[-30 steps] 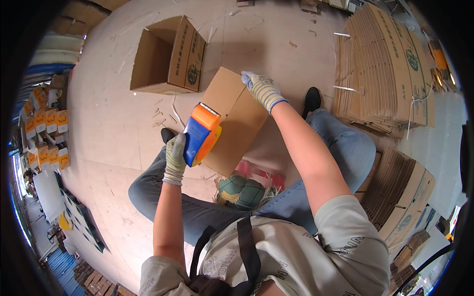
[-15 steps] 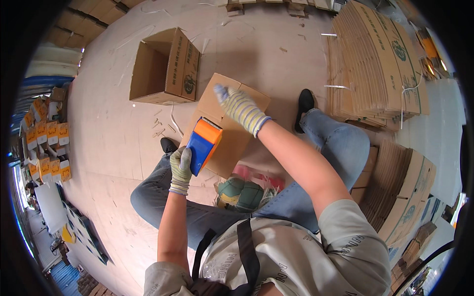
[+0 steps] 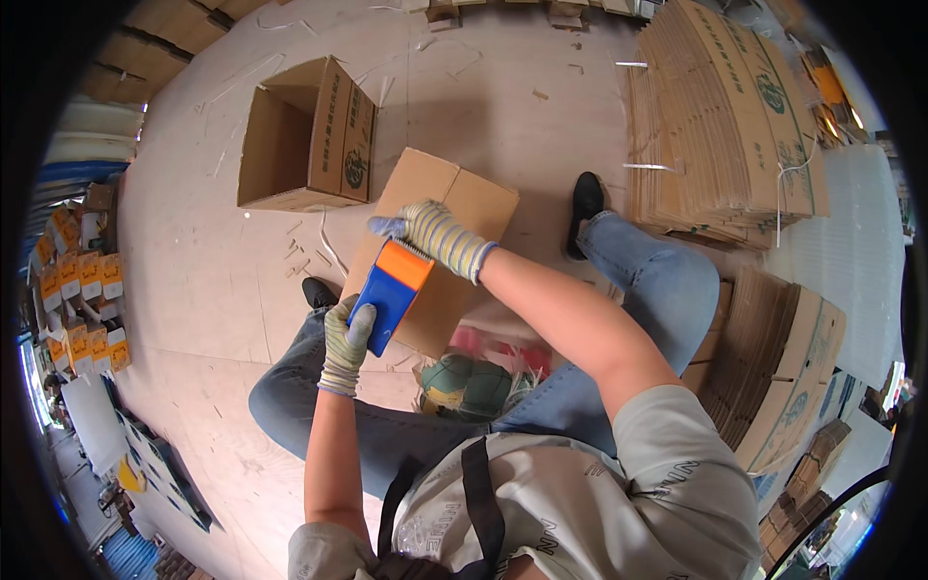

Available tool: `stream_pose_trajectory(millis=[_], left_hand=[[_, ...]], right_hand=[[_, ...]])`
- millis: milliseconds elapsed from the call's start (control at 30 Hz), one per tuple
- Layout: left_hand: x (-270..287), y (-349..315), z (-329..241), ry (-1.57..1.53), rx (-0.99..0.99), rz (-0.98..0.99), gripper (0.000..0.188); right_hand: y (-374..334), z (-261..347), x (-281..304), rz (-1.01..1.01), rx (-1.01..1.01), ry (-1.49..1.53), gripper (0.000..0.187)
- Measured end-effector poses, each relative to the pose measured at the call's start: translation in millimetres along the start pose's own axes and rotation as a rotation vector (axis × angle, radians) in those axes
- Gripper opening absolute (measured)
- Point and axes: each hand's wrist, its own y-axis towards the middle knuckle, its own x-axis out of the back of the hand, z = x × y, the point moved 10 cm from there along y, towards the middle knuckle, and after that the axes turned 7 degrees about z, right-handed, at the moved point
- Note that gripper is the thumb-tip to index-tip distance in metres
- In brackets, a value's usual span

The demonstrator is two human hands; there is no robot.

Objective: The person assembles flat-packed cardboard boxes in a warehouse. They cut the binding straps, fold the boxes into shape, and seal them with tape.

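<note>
A blue tape dispenser (image 3: 383,302) with an orange, toothed upper end is gripped in my gloved left hand (image 3: 346,338). My right hand (image 3: 437,232), in a striped knit glove, lies right at the toothed end; its fingers are bent together, and whatever they hold is hidden. Both hands are over a closed brown cardboard box (image 3: 483,198) that stands tilted in view between my legs. Close to my lap sits a green, rounded bundle (image 3: 469,385) with pale strands and red material beside it.
An open cardboard box (image 3: 324,135) stands on the floor to the far left. Flattened cartons (image 3: 710,126) are stacked at the right, with another carton stack (image 3: 773,367) nearer me. Orange-and-white boxes (image 3: 82,280) are at the left edge. Strap scraps litter the floor (image 3: 193,319).
My right hand has come down and left from above the box to the dispenser's toothed end. My left hand with the dispenser has shifted slightly down and left in view.
</note>
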Motion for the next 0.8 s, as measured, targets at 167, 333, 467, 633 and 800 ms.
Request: stream_pose_trajectory(millis=[167,333,467,633,800], left_hand=[[-8.0,20.0,-14.3,-0.063,0.09,-0.131,0.039],[-27.2,40.8,-44.6,0.104,0.195,-0.172,0.038],[-27.1,42.4,-34.3,0.101,0.286,-0.162,0.034],[-30.3,46.0,-36.0,0.116,0.354,-0.172,0.031],[-32.7,28.5,-8.8,-0.135,0.287,-0.242,0.038]], right_hand=[[47.3,-8.4,143.9,-0.32,0.039,-0.673,0.045],[98.4,-77.5,218.7,-0.362,-0.194,-0.884,0.046],[147.2,-120.8,176.9,-0.187,-0.239,-0.848,0.044],[178.0,-178.5,57.3,0.108,-0.107,-0.877,0.043],[170.6,-185.5,45.9,-0.05,-0.084,-0.763,0.045]])
